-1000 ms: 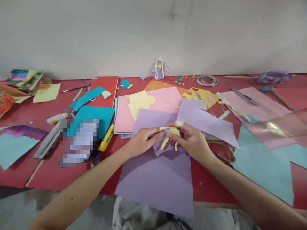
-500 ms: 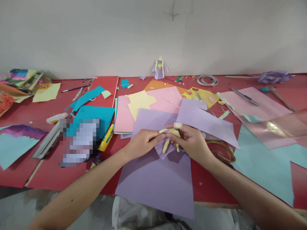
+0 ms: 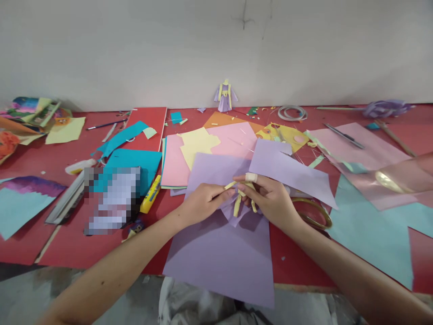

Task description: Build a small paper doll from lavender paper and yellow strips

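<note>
Yellow-purple paper piece (image 3: 237, 206) between left hand (image 3: 204, 203) and right hand (image 3: 272, 198), both pinching it, over purple sheet (image 3: 223, 266).

The lower end of the purple-and-yellow paper piece (image 3: 234, 219) has swung toward 3 o'clock, its dangling yellow strips (image 3: 237, 206) along with it. Your left hand (image 3: 200, 204) has edged toward 4 o'clock; your right hand's (image 3: 274, 198) thumb (image 3: 251, 193) has shifted toward 12 o'clock.
</note>
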`<state>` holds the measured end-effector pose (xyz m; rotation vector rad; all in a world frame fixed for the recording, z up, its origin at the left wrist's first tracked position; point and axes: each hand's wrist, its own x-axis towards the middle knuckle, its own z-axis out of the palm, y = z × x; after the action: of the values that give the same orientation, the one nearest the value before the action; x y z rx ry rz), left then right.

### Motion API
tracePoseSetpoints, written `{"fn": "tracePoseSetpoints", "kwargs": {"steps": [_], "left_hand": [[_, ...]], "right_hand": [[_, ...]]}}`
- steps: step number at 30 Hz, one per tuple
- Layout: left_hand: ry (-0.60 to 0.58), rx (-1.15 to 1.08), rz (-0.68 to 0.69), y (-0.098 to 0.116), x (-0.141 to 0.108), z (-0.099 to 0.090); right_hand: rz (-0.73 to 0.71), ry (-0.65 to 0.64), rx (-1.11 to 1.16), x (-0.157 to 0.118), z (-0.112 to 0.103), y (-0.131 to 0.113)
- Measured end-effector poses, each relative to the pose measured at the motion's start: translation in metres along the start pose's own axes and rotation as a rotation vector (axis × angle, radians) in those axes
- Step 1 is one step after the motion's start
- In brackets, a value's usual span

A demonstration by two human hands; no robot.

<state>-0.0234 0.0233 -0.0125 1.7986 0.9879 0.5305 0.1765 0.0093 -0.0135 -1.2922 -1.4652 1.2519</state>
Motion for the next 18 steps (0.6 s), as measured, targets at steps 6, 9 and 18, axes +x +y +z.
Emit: {"fn": "tracePoseSetpoints", "kwargs": {"steps": [6,9,18], "left_hand": [[0.018,-0.042,-0.059,-0.0001,0.0,0.0017],[0.015,-0.064,-0.071,0.0003,-0.0004,0.0014],[-0.047,-0.146,-0.149,0.0012,-0.0011,-0.0006]], "right_hand": [[-0.016,0.012,-0.011,-0.0001,0.0006,0.0015],[-0.014,0.021,-0.012,-0.0004,0.0008,0.0012],[-0.035,0.059,-0.049,-0.0025,0.0011,0.0014]]}}
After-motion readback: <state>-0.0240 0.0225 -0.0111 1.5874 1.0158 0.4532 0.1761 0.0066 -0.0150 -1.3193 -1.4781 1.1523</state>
